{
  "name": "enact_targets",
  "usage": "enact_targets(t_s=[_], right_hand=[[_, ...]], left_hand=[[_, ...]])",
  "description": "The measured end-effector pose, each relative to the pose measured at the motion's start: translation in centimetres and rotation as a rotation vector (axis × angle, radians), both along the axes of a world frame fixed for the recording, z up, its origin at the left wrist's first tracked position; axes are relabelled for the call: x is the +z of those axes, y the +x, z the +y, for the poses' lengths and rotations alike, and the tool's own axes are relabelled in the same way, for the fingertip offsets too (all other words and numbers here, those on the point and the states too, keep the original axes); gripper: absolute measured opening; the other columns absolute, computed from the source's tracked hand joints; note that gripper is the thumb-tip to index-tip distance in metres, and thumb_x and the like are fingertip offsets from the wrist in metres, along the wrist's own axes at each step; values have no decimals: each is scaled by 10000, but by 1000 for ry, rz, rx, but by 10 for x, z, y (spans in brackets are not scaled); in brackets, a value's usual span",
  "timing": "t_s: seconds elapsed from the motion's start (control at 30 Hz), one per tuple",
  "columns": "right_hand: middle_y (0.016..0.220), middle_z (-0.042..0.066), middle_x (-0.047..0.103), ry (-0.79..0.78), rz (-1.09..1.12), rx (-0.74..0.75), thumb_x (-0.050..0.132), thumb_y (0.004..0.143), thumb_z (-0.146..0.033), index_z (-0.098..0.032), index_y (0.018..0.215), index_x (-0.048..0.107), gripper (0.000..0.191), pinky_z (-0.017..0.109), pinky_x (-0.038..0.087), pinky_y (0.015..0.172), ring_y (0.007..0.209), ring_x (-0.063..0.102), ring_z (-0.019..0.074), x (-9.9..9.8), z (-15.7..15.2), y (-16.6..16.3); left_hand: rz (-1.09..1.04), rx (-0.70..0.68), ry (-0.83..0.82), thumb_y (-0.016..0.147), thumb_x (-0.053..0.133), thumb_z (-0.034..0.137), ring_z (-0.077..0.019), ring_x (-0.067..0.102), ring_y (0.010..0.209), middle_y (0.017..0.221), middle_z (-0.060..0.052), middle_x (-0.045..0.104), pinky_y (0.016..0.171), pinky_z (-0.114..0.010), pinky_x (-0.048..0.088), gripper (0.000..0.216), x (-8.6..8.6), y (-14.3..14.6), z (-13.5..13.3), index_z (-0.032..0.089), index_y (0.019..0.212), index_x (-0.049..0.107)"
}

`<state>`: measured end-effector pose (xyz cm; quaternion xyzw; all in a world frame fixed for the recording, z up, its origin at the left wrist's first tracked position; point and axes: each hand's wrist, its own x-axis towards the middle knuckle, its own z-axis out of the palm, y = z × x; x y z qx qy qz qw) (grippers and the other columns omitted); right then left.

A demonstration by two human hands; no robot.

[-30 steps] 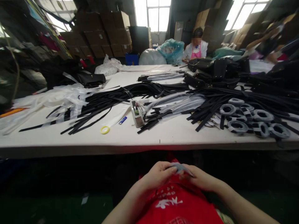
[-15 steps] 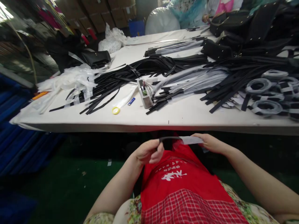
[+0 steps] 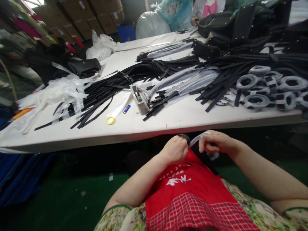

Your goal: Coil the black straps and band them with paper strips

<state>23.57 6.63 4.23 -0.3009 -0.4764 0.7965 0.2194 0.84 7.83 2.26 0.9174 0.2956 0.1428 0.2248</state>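
Just in front of the table edge, over my red apron [image 3: 179, 179], my left hand [image 3: 175, 149] is closed around a black strap [image 3: 185, 137], which curves up above the knuckles. A clear plastic sleeve [image 3: 197, 139] runs from the strap to my right hand [image 3: 218, 141]. The right fingers are bent and pinch the sleeve, and a crumpled end hangs under them. The part of the strap inside my left fist is hidden.
On the white table [image 3: 158, 123] lie black straps [image 3: 141, 72], sleeved straps [image 3: 185, 81], coiled straps [image 3: 256, 101], a small box [image 3: 141, 102], a blue lighter [image 3: 126, 109], a yellow ring [image 3: 110, 120] and loose plastic [image 3: 60, 91]. Black bags [image 3: 221, 27] stand near another person [image 3: 208, 8].
My left hand has moved right and up, closer to my right hand, and turned knuckles up. The strap and sleeve between them are now bunched and bent. The view has shifted too.
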Motion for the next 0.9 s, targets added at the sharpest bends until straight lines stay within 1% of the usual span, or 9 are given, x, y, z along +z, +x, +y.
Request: enact_targets(t_s=[0.2,0.37,0.47,0.53,0.6,0.63,0.77,0.83,0.9], right_hand=[[300,-87,211,-112,9,-208,497,874,-518,-147,582,628,491,233,300,364,308,250,93,3,3,5],[283,-92,195,-91,-60,-322,484,866,-501,-171,550,571,466,244,299,395,302,213,85,-5,8,2],[383,-40,436,125,-364,-370,558,837,-532,-154,625,605,436,264,397,479,377,393,106,-7,23,10],[718,47,667,348,-530,-428,650,784,-483,-141,840,662,347,305,490,681,664,605,175,-7,32,14],[1088,87,665,540,-533,-414,712,725,-397,-162,1079,632,433,356,454,915,1030,596,241,-9,34,9],[1160,86,639,588,-486,-339,719,714,-366,-171,1128,612,470,368,429,963,1104,563,253,-11,31,3],[818,40,647,472,-288,-31,587,852,-414,-149,875,628,269,315,491,743,775,594,186,-26,0,-48],[653,4,587,344,-222,-11,495,922,-464,-147,841,625,352,267,462,607,598,531,134,-27,-17,-69],[565,-25,539,242,-147,-8,517,917,-488,-137,883,645,376,228,409,515,498,466,101,-16,-23,-71]], left_hand=[[193,-104,110,865,454,225,-247,601,699,726,-119,630,719,-387,475,200,11,7,-17,123,801,613],[192,-12,-16,975,328,386,-204,547,566,622,-92,596,606,-341,403,437,18,8,-20,147,720,590],[-23,50,-328,983,305,418,-133,466,514,556,-22,520,575,-286,363,482,23,6,-17,180,616,507],[-245,102,-667,972,310,479,-102,408,473,507,18,448,525,-253,332,508,27,5,-13,185,590,472],[-442,146,-999,935,356,567,-83,342,408,453,52,369,455,-237,281,523,31,6,-7,186,595,468],[-524,164,-1124,910,388,604,-75,313,379,433,68,331,433,-235,259,524,32,7,-3,186,605,469],[-865,282,-1327,855,470,639,-75,379,388,470,101,286,509,-247,390,473,30,15,15,192,700,471],[-986,355,-1236,866,461,621,-106,506,499,539,78,388,662,-289,477,432,24,19,24,195,801,493],[-890,381,-989,898,435,578,-154,593,654,641,20,531,778,-334,487,400,15,20,29,190,881,531]])
